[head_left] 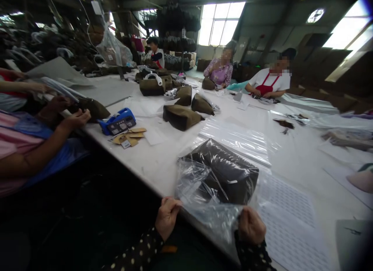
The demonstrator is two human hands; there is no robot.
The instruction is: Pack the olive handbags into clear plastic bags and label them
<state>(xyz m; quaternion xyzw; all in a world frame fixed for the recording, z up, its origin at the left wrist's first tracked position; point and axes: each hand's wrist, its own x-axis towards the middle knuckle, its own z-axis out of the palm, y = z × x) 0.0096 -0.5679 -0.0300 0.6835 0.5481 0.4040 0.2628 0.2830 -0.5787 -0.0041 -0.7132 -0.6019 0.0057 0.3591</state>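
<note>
In the head view, the left hand (pixel 169 218) is closed, with its thumb and fingers pinching the near left edge of a clear plastic bag (pixel 192 177). The right hand (pixel 252 225) is curled up like a fist and grips the near right edge of the same bag. The two hands are well apart, with the loose plastic stretched between them. Both arms wear black sleeves (pixel 136 249) with pale dots.

The bag lies on the white table (pixel 145 160), right by the near edge, and some plastic hangs over it. Inside is a dark olive pouch (pixel 233 170). The bag's gathered end points back to the person. The pouch's long side slants from the back left to the front right.

Just behind lie flat, shiny plastic sleeves (pixel 241 142). Printed sheets (pixel 288 220) are just to the right. Farther off to the left are tan card tags (pixel 131 138) beside a blue case (pixel 118 121). More olive pouches (pixel 182 117) sit farther back, and other people work around the table.
</note>
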